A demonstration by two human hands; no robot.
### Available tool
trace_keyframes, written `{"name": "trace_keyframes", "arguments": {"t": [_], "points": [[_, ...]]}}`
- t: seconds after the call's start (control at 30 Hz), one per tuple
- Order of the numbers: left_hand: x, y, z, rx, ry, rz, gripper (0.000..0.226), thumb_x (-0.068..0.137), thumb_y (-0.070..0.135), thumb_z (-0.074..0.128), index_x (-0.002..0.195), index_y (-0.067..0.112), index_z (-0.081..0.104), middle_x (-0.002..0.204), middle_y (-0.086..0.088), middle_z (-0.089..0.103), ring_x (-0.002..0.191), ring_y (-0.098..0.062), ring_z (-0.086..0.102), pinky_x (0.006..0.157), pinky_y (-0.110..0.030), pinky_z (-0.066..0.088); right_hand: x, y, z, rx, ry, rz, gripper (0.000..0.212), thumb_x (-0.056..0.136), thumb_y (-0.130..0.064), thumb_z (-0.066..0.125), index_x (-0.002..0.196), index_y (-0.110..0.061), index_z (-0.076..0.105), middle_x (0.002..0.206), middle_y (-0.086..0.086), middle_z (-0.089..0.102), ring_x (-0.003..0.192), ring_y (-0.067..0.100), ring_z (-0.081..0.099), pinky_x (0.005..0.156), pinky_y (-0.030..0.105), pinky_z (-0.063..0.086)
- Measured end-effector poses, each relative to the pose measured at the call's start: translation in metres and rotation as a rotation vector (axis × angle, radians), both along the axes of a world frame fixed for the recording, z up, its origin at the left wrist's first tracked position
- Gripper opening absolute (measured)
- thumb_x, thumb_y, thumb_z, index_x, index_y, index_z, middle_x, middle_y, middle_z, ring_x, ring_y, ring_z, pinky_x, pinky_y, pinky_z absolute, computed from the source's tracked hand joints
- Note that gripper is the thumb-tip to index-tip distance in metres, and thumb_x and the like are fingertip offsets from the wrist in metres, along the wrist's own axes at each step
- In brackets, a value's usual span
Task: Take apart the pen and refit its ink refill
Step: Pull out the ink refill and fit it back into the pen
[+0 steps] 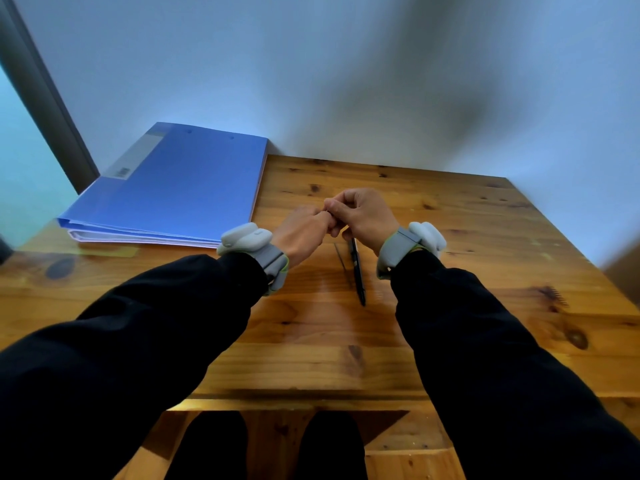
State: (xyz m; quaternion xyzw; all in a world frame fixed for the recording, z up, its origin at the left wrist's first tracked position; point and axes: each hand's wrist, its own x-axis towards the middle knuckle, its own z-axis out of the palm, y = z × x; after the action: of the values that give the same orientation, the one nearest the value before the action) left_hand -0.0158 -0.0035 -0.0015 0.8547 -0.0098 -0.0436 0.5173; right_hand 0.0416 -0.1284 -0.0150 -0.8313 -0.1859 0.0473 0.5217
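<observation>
My left hand [304,233] and my right hand [363,216] meet fingertip to fingertip above the middle of the wooden table [450,306]. They pinch a small pen part [327,213] between them; only a thin dark sliver of it shows. Just below my right hand, a black pen barrel [358,271] lies on the table with its length pointing toward me. A thin ink refill [340,258] lies close on the barrel's left side, roughly parallel to it. Both wrists carry grey bands over black sleeves.
A thick blue binder [173,188] lies flat at the table's back left corner, against the wall. The table's near edge [294,400] runs below my forearms, with my legs under it. A wall stands right behind the table.
</observation>
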Motion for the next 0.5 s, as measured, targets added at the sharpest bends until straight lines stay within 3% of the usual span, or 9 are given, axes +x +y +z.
{"name": "trace_keyframes", "arguments": {"t": [0.1,0.17,0.23,0.33,0.4,0.47,0.5], "points": [[0.003,-0.002,0.001,0.029,0.029,0.019,0.023,0.092,0.02,0.042,0.086,0.007,0.059,0.07,-0.006,0.045,0.049,-0.017,0.035,0.046,-0.028,0.028,0.001,0.003,0.001,-0.002,-0.026,0.006,0.021,0.095,-0.019,0.057,0.084,-0.003,0.066,0.057,0.001,0.063,0.046,0.008,0.056,0.043,0.019,0.042],[0.005,-0.003,0.001,0.006,0.1,0.053,0.031,0.092,0.02,0.043,0.109,-0.002,0.055,0.068,-0.005,0.043,0.046,-0.017,0.034,0.043,-0.024,0.028,0.003,0.005,0.004,-0.027,-0.032,0.019,0.021,0.094,-0.02,0.058,0.077,-0.009,0.065,0.051,-0.004,0.062,0.042,0.005,0.055,0.042,0.016,0.04],[0.007,-0.003,0.001,-0.013,0.181,0.079,0.045,0.092,0.02,0.042,0.13,-0.004,0.037,0.065,-0.002,0.041,0.045,-0.015,0.034,0.039,-0.02,0.028,0.003,0.007,0.005,-0.083,-0.039,0.03,0.022,0.094,-0.021,0.058,0.074,-0.013,0.065,0.047,-0.006,0.061,0.041,0.001,0.055,0.042,0.012,0.04],[0.008,-0.006,0.004,-0.023,0.262,0.134,0.054,0.097,0.025,0.036,0.142,0.004,0.014,0.069,-0.005,0.045,0.048,-0.014,0.039,0.04,-0.021,0.032,0.001,0.008,0.002,-0.135,-0.037,0.044,0.024,0.094,-0.023,0.056,0.08,-0.009,0.069,0.057,-0.004,0.064,0.047,0.005,0.059,0.043,0.009,0.039],[0.017,-0.009,0.002,0.007,0.345,0.223,0.06,0.101,0.033,0.028,0.145,0.0,0.004,0.076,-0.014,0.052,0.051,-0.02,0.044,0.045,-0.028,0.04,0.001,0.009,-0.001,-0.171,-0.073,-0.007,0.026,0.096,-0.028,0.053,0.086,-0.012,0.071,0.066,-0.004,0.067,0.052,0.01,0.06,0.051,0.016,0.043],[0.016,-0.011,-0.001,0.032,0.455,0.291,0.055,0.103,0.034,0.022,0.121,-0.017,0.032,0.077,-0.023,0.058,0.053,-0.026,0.049,0.058,-0.042,0.052,0.004,0.009,-0.004,-0.24,-0.126,-0.123,0.024,0.096,-0.029,0.052,0.098,-0.013,0.07,0.077,-0.002,0.071,0.058,0.009,0.06,0.06,0.022,0.044],[0.015,-0.012,-0.003,0.118,0.44,0.271,0.048,0.103,0.029,0.026,0.115,-0.015,0.041,0.078,-0.025,0.062,0.056,-0.03,0.053,0.064,-0.042,0.054,0.007,0.007,-0.003,-0.308,-0.148,-0.176,0.023,0.094,-0.029,0.054,0.104,-0.014,0.069,0.087,0.001,0.072,0.067,0.009,0.062,0.066,0.025,0.045]]}}
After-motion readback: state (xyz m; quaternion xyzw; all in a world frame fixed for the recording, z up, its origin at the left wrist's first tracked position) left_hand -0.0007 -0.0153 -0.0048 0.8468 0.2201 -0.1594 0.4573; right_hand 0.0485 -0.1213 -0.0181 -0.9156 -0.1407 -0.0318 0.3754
